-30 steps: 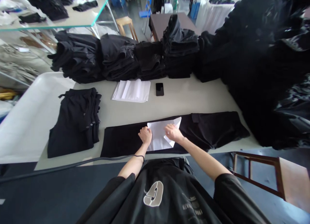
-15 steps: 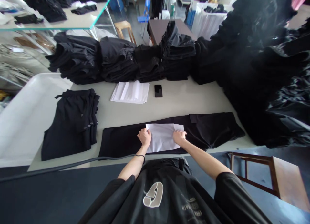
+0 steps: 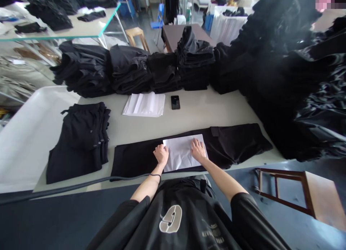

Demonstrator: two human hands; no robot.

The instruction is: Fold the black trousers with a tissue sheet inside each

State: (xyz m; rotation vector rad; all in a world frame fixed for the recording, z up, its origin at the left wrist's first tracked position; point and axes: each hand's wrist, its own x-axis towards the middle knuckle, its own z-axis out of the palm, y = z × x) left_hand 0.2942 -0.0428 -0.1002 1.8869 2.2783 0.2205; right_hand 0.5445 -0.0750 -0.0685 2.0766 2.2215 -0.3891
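White paper (image 3: 180,161) touches curled left grip (image 3: 161,153) and spread right grip (image 3: 198,150); shirt (image 3: 194,203) bears G-shape (image 3: 176,221).

A pale table (image 3: 162,124) stands over a dark blue-grey floor (image 3: 283,226), with a brown-framed stool (image 3: 325,199) near its right front edge. Behind are 2 more: a brown table (image 3: 173,34) and a teal-edged table (image 3: 83,29) with white legs. Between those 2 are a light wooden stool (image 3: 135,32) and a blue chair (image 3: 157,25). Pale light glints off the floor.

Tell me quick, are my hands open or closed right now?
Left hand: fingers curled at the left edge of the white sheet; grip unclear.
Right hand: open on the sheet.
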